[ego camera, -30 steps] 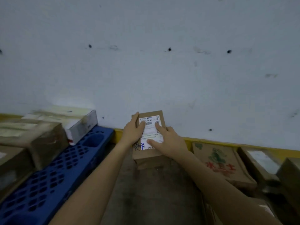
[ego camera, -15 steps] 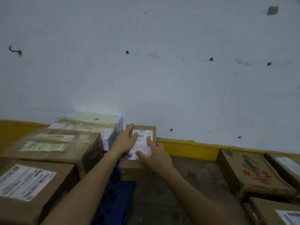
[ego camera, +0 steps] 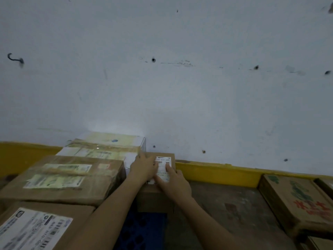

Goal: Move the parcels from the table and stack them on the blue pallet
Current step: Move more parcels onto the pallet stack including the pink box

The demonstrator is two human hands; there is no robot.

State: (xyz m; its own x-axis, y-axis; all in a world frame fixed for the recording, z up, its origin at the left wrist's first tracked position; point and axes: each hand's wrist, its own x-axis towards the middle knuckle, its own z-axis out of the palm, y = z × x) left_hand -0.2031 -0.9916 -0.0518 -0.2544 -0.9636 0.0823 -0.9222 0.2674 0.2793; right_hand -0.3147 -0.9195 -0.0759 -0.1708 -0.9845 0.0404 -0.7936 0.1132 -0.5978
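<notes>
A small brown parcel with a white shipping label on top sits at the far right end of the blue pallet, close to the wall. My left hand lies on its top left edge and my right hand presses on its label and right side. Both hands grip the parcel. Beside it on the pallet stand a white box, a taped brown box and a labelled brown box.
A pale wall with a yellow base strip runs right behind the pallet. To the right is bare concrete floor, then flat cardboard boxes with red and green print at the right edge.
My hands have carried the small parcel leftward, from over the floor to the pallet's far end beside the white box. The view has swung left, bringing more stacked boxes into sight.
</notes>
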